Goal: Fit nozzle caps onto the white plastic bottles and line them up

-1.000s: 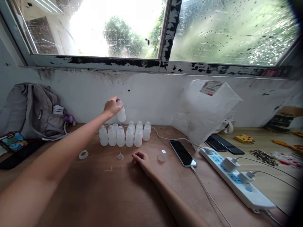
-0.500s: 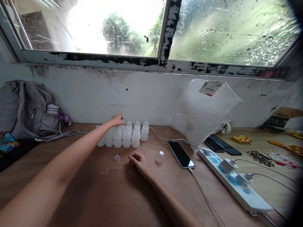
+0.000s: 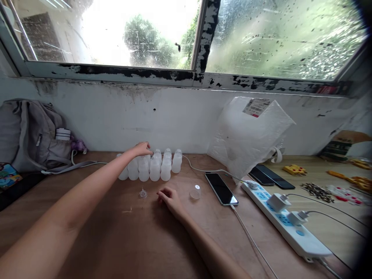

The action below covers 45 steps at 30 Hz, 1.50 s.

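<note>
the left hand (image 3: 143, 148) reaches across the white bottles (image 3: 155, 171), its fingers bent down over a back-row bottle (image 3: 149, 158) directly beneath them (whether they grip it, i cannot tell). the right hand (image 3: 170, 198) rests on the table (image 3: 130, 240), fingers loosely half-curled around nothing visible, between a clear teat (image 3: 142, 194) and a clear cap (image 3: 195, 193).

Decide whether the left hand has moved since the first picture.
Yes: judged against the dark wall hole, the left hand has moved down and slightly right, toward the bottles.
</note>
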{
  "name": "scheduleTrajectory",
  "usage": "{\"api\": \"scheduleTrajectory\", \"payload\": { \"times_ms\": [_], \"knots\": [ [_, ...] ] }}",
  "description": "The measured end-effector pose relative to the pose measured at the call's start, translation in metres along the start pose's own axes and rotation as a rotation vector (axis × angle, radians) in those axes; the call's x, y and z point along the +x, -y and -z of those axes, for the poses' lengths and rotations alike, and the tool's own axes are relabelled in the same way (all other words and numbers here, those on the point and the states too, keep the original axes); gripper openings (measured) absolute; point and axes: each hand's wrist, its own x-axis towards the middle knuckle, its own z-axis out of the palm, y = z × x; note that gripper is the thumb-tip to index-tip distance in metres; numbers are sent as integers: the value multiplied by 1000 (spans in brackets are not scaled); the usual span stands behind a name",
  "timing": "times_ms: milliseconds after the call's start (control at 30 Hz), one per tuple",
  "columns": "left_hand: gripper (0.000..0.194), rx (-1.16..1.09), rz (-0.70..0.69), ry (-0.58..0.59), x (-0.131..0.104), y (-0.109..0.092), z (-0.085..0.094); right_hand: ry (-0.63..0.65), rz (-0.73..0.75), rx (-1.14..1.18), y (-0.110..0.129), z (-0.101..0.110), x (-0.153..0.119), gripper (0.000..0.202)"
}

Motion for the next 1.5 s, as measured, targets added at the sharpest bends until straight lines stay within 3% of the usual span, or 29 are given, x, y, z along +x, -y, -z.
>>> {"api": "scheduleTrajectory", "payload": {
  "times_ms": [133,267,367,467,567,667,733,800,900,1033,1167,1333,1433,1500],
  "knots": [
    [43,-59,-26,-91,-5,1,3,5,0,-8,1,0,0,18],
    [33,-133,-49,-279,-19,4,12,-3,7,-27,3,0,-1,19],
    [28,-224,-44,-490,-37,14,18,3,12,-46,3,0,-2,21],
    [22,-431,-70,-799,-66,31,14,9,28,-55,0,1,-2,20],
    [19,-479,-83,-938,-106,54,-1,9,46,-72,-4,1,-1,18],
    [15,-328,-64,-903,-150,80,-24,10,72,-133,-5,0,-1,17],
    [14,-124,-63,-795,-174,98,-40,0,126,-238,-3,-2,-4,17],
    [16,91,-47,-671,-192,113,-55,-16,216,-396,2,-5,-8,17],
    [28,301,115,-589,-205,130,-74,33,395,-654,11,-13,-17,17],
    [32,336,193,-449,-206,134,-85,200,510,-970,17,-24,-26,34],
    [30,324,150,-450,-201,123,-83,274,430,-1135,15,-26,-26,47],
    [36,261,313,-400,-193,123,-83,346,362,-1170,13,-25,-24,47],
    [28,-9,194,-402,-186,117,-85,362,351,-1163,14,-25,-24,48],
    [30,-167,62,-455,-180,101,-87,362,349,-1159,15,-25,-24,48]
  ]
}}
